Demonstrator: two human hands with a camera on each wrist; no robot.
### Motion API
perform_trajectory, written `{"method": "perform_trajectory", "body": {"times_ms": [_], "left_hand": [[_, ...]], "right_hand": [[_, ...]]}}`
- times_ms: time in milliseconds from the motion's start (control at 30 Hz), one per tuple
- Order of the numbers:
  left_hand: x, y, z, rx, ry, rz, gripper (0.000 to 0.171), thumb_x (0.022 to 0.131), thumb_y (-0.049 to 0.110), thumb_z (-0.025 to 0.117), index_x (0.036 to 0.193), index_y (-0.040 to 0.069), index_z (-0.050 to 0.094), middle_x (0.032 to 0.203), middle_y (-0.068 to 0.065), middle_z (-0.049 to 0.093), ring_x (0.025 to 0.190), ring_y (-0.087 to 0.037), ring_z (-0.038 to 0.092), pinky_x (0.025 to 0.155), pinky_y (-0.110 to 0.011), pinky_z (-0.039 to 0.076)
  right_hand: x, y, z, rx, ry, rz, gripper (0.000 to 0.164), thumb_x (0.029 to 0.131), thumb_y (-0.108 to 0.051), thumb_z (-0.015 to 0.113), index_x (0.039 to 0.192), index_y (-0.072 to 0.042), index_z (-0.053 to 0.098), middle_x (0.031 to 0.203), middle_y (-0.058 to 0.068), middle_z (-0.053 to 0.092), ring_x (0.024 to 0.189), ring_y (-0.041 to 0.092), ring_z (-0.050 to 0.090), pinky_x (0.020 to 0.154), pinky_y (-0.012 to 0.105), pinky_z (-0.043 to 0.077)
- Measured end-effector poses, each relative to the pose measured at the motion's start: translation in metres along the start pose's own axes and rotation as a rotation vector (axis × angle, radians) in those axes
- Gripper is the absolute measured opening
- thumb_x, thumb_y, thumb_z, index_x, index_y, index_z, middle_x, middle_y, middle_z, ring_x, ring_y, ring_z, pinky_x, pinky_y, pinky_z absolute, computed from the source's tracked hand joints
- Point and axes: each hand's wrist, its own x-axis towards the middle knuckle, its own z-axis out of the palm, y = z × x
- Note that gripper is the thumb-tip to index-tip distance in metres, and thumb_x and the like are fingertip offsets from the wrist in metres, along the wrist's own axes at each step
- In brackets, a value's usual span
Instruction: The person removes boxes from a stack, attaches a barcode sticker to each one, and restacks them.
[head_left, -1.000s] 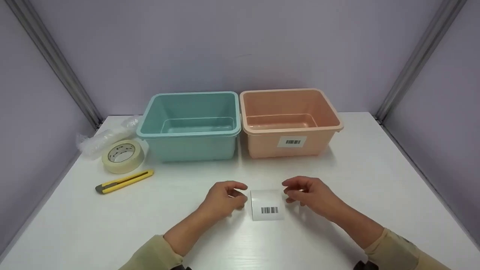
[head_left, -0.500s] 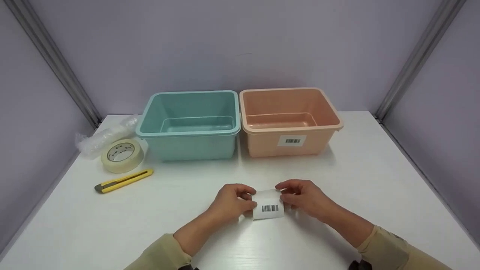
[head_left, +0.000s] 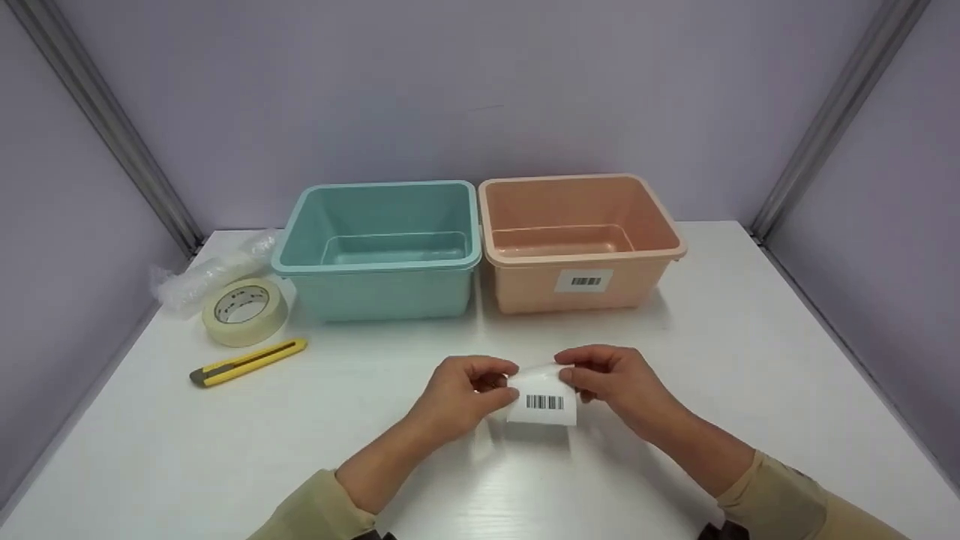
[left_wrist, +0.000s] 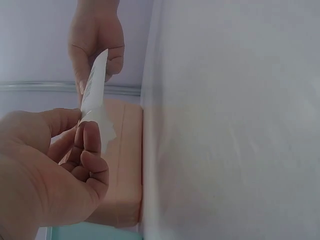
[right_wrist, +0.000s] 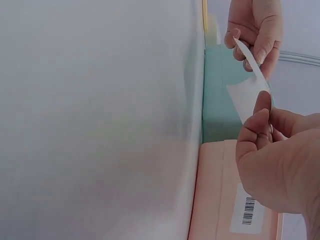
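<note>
A white barcode label is held in the air over the white table, its shadow falling below. My left hand pinches its left edge between thumb and fingers, while my right hand pinches the upper right edge. The printed barcode faces up toward the head camera. In the left wrist view the label is seen nearly edge-on and bent. A pale flap hangs beneath it in the right wrist view; whether this is backing paper I cannot tell.
A teal bin and a peach bin stand side by side at the back. The peach one bears a barcode label. To the left lie bubble wrap, a tape roll and a yellow utility knife.
Both hands came in from either side and took hold of the label. It has risen off the table, where it lay flat one second ago.
</note>
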Motion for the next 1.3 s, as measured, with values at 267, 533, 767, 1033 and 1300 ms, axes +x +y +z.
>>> {"method": "perform_trajectory", "body": {"times_ms": [267,533,767,1033,1300], "left_hand": [[-0.002,0.005,0.001,0.022,0.064,0.015,0.019,0.092,0.008,0.083,0.111,0.008,0.083,0.094,0.0,0.076,0.084,-0.015,0.065,0.073,-0.025,0.055],[-0.002,0.004,0.002,0.043,0.088,0.08,0.012,0.094,0.009,0.08,0.105,0.014,0.085,0.093,0.004,0.077,0.08,-0.014,0.065,0.066,-0.023,0.052],[-0.003,0.004,0.003,0.125,0.117,0.139,0.011,0.095,0.01,0.08,0.097,0.019,0.085,0.092,0.012,0.075,0.083,-0.012,0.064,0.069,-0.024,0.051],[-0.011,0.003,0.003,0.166,0.124,0.135,0.009,0.095,0.016,0.081,0.094,0.024,0.084,0.102,0.01,0.065,0.094,-0.017,0.062,0.07,-0.026,0.047],[-0.024,0.002,-0.003,0.121,0.097,0.125,0.005,0.095,0.02,0.081,0.097,0.022,0.085,0.099,0.013,0.075,0.097,-0.016,0.067,0.08,-0.031,0.053]], "right_hand": [[0.0,0.0,-0.001,-0.045,0.057,0.002,0.035,0.097,-0.017,0.079,0.126,0.002,0.075,0.118,0.007,0.076,0.095,0.02,0.066,0.081,0.029,0.056],[-0.001,-0.002,-0.002,-0.044,0.055,0.015,0.034,0.096,-0.018,0.081,0.123,0.001,0.076,0.114,0.007,0.077,0.091,0.018,0.066,0.08,0.029,0.054],[0.0,-0.003,-0.002,-0.048,0.072,0.024,0.03,0.095,-0.018,0.081,0.12,-0.002,0.079,0.11,0.006,0.077,0.089,0.017,0.067,0.08,0.028,0.055],[0.007,0.0,0.001,-0.034,0.099,0.071,0.031,0.095,-0.017,0.081,0.121,0.0,0.079,0.103,0.007,0.078,0.087,0.018,0.068,0.079,0.029,0.055],[0.012,0.006,0.0,-0.019,0.125,0.131,0.032,0.096,-0.018,0.08,0.122,0.0,0.078,0.109,0.007,0.077,0.087,0.018,0.07,0.077,0.031,0.054]]}}
